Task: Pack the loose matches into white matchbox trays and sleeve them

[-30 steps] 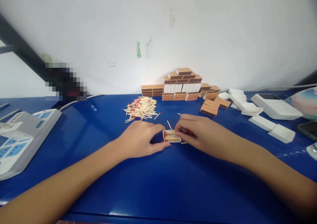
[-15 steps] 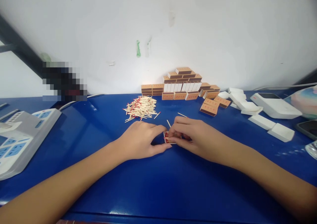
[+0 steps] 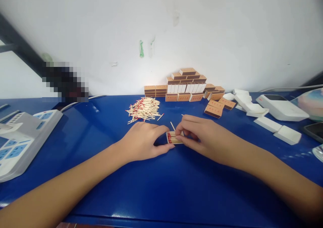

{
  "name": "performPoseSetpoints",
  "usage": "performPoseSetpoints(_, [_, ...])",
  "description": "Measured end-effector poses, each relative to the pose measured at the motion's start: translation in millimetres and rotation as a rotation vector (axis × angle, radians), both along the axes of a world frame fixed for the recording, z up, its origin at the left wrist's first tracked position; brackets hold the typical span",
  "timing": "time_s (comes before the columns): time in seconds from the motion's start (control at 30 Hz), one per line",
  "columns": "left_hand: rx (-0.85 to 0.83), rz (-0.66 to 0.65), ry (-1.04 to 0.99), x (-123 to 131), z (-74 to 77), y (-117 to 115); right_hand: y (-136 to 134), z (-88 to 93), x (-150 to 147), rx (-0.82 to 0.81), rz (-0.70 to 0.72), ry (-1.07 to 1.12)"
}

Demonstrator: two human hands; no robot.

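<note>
A small white tray (image 3: 167, 141) lies on the blue table, with red-headed matches (image 3: 172, 138) side by side in it. My left hand (image 3: 147, 141) grips the tray's left end between thumb and forefinger. Over the tray's right part, my right hand (image 3: 195, 135) has its thumb and fingers pinched at the matches; what is between the fingertips is too small to make out. One loose match (image 3: 172, 126) lies just behind the tray. Farther back and to the left is a heap of loose matches (image 3: 144, 109).
Stacked matchboxes (image 3: 186, 87) stand against the wall, with more boxes (image 3: 213, 108) lying to their right. White trays (image 3: 287, 134), a white device (image 3: 282, 107) and a dark phone (image 3: 314, 131) lie at right. A power strip (image 3: 27, 137) occupies the left side.
My right hand has shifted slightly, uncovering more of the matches in the tray. My left hand stays at the tray's left end.
</note>
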State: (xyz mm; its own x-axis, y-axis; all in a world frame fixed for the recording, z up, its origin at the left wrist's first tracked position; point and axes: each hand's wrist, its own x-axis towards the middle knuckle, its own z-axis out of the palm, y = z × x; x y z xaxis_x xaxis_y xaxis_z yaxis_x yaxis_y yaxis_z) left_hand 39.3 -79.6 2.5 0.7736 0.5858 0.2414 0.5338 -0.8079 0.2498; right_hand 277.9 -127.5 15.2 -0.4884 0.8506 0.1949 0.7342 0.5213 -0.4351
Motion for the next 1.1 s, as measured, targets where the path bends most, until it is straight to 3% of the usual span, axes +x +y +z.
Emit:
performPoseSetpoints(0.17, [0.020, 0.027, -0.006, -2, -0.6, 3, 7, 5.9, 17, -0.012, -0.025, -0.070])
performPoseSetpoints(0.33, [0.017, 0.069, -0.006, -3, 0.2, 9, 9, 11.9, 37, -0.209, -0.008, -0.114])
performPoseSetpoints(0.57, [0.009, 0.065, 0.005, -3, -0.2, 7, 5, 7.7, 28, -0.319, 0.076, -0.087])
performPoseSetpoints(0.83, [0.024, 0.051, -0.002, -2, -0.3, 5, 10, 13.2, 25, -0.202, -0.075, 0.024])
performPoseSetpoints(1.1, [0.047, 0.042, -0.010, -3, 0.2, 6, 12, 8.8, 15, -0.034, -0.124, 0.211])
